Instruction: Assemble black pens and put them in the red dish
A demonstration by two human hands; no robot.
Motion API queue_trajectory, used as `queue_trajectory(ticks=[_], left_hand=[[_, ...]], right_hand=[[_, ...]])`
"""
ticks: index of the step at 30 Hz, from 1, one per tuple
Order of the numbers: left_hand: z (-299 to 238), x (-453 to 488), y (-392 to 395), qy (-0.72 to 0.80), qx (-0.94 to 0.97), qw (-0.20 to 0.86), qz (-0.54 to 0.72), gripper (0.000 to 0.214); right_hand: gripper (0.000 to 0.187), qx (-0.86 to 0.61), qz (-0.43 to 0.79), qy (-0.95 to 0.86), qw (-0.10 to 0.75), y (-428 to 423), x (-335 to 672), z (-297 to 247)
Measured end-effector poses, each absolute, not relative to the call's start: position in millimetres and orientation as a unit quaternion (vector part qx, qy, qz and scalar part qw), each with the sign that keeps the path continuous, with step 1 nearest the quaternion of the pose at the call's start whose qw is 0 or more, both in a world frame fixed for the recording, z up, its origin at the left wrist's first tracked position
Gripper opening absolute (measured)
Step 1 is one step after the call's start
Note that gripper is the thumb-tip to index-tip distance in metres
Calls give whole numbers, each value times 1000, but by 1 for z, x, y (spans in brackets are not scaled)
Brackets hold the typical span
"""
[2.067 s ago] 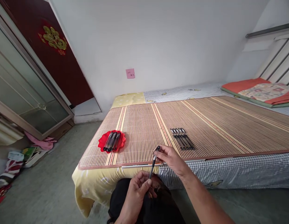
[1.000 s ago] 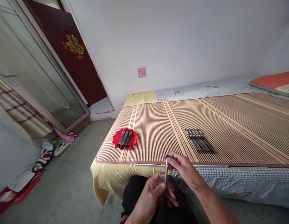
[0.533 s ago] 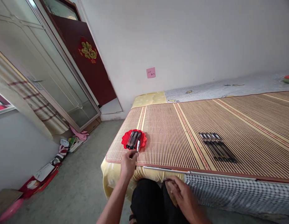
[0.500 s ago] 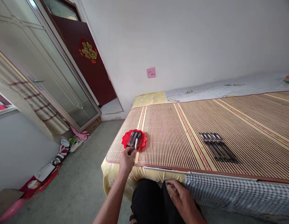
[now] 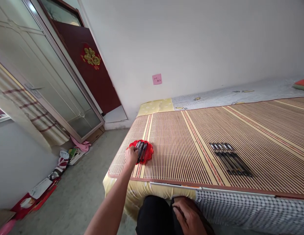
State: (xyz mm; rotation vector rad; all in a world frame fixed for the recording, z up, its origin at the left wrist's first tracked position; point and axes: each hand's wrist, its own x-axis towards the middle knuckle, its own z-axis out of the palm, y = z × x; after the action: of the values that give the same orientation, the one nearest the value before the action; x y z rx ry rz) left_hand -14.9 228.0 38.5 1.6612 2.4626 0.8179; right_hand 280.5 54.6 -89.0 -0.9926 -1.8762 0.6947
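Note:
My left hand (image 5: 131, 156) is at the left side of a red scalloped plate (image 5: 149, 154). Its thumb and fingers are pinched against the leftmost of several black pens (image 5: 142, 150) lying in the plate; the fingertips partly cover that pen. Low in the view, my right hand (image 5: 187, 213) rests on my dark-trousered leg, holding nothing, fingers loosely bent and the thumb apart. Away to the right, several black pens with pale labels (image 5: 229, 158) lie side by side in a slanted row on the striped bamboo mat (image 5: 171, 147).
The mat covers a bed with a yellow and checked sheet (image 5: 240, 204) hanging over its front edge. A pink note (image 5: 157, 79) is stuck on the white wall behind. At left are a glass-panelled door (image 5: 51, 78) and assorted items along the floor.
My left hand has moved slightly up and left, from the plate's near edge to its left side. The pen standing out in front of the others now lies among them. My right hand stays on my leg.

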Motion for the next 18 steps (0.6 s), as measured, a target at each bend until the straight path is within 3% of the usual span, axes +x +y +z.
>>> queue_trajectory(ticks=[18], left_hand=[[22,-17,223,801,546,-10,246,13]], right_hand=[[26,-420,301,-749,414,56,282,-87]])
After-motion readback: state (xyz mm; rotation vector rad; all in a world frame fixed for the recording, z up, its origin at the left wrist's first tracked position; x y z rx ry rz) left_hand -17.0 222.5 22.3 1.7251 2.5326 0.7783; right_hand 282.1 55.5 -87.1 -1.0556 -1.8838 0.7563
